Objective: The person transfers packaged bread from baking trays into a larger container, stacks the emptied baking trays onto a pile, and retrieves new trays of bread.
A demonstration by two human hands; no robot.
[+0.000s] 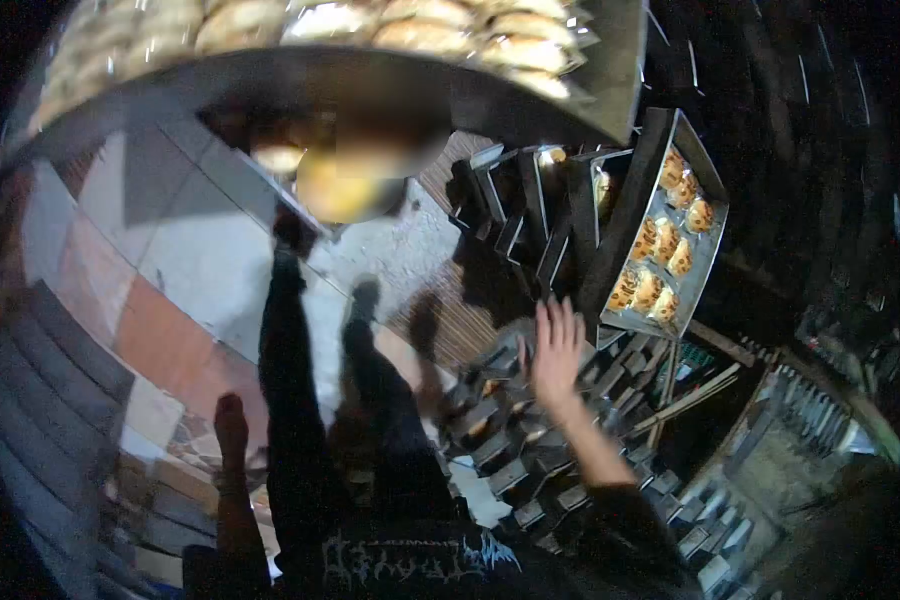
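Observation:
My right hand [555, 350], its fingers stretched out, is over dark metal tins, just below and left of a long tray [707, 235] of browned, topped buns [660, 240]. No object shows in this hand. Low at the left, my left hand [232, 420] hangs in shadow over the tiled floor; its fingers are too dark to make out. Across the top, close to the camera, spans a large tray [340, 75] with rows of wrapped buns [425, 35]. What supports it is hidden.
Several empty-looking tins [510, 475] are heaped below my right hand. More upright tins [530, 190] stand left of the bun tray. Beneath the large tray is a blurred yellow shape [340, 190]. Wooden sticks [685, 400] lie at the right. Grey ridged stacks [45, 400] line the left.

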